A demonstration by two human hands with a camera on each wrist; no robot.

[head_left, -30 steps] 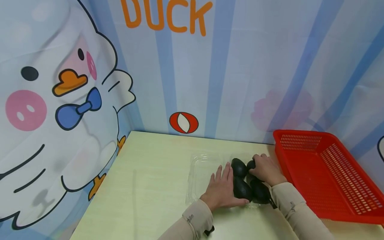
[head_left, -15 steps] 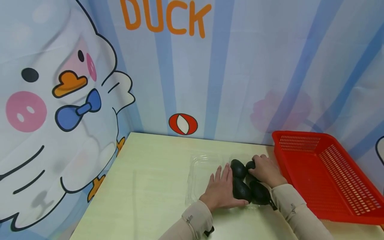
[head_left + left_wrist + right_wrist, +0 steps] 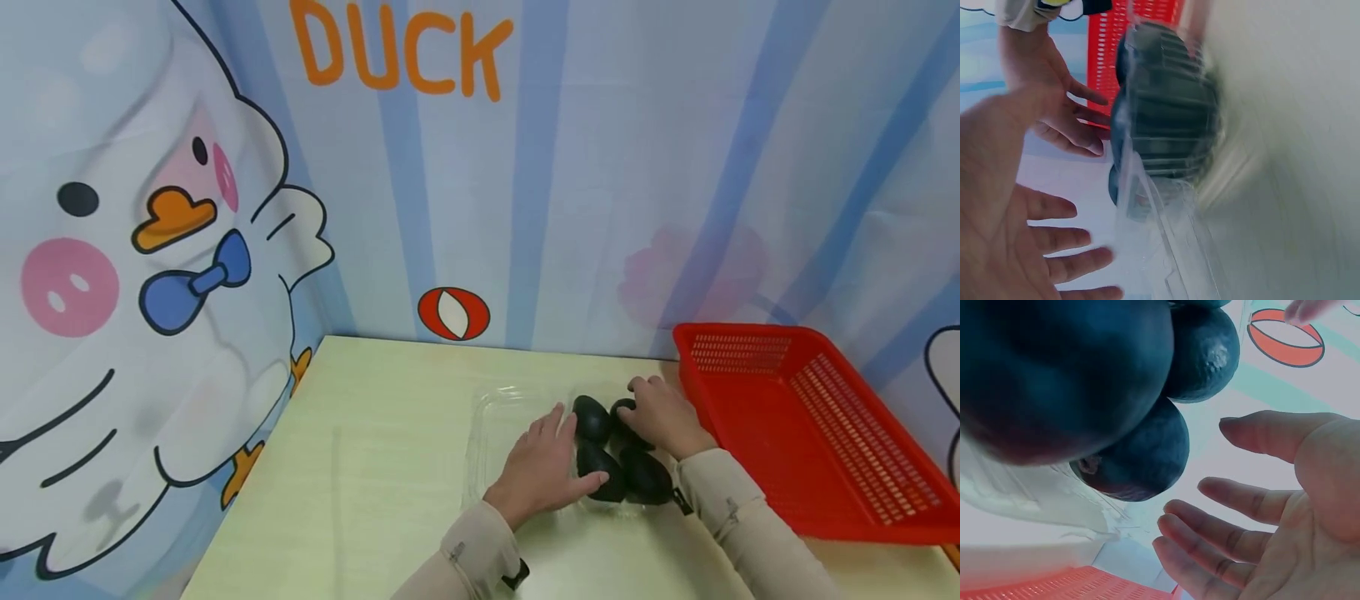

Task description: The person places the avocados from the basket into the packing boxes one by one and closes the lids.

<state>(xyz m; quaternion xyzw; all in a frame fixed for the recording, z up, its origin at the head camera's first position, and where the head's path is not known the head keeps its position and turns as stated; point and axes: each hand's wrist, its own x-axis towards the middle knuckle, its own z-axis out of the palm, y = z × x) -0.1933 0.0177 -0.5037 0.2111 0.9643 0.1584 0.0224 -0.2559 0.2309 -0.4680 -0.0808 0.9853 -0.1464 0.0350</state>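
Several dark avocados sit close together in the right half of an opened clear plastic clamshell box (image 3: 491,433). They include a far-left avocado (image 3: 592,419), a near-left avocado (image 3: 600,469), a near-right avocado (image 3: 647,477) and a far-right avocado (image 3: 626,421), partly hidden by my right hand (image 3: 663,415). The right wrist view shows that hand's fingers spread and apart from the far-right avocado (image 3: 1141,456). My left hand (image 3: 536,473) hovers left of the avocados, over the box's middle. Its fingers are extended and hold nothing in the left wrist view.
A red plastic basket (image 3: 810,454) with perforated sides stands to the right of the box on the pale tabletop (image 3: 397,467). Behind the table hangs a printed cloth backdrop (image 3: 480,192) with a duck figure.
My right hand has let go of the far-right avocado, which shows more now. My left hand has drawn slightly left, off the avocados. The head view has shifted a little.
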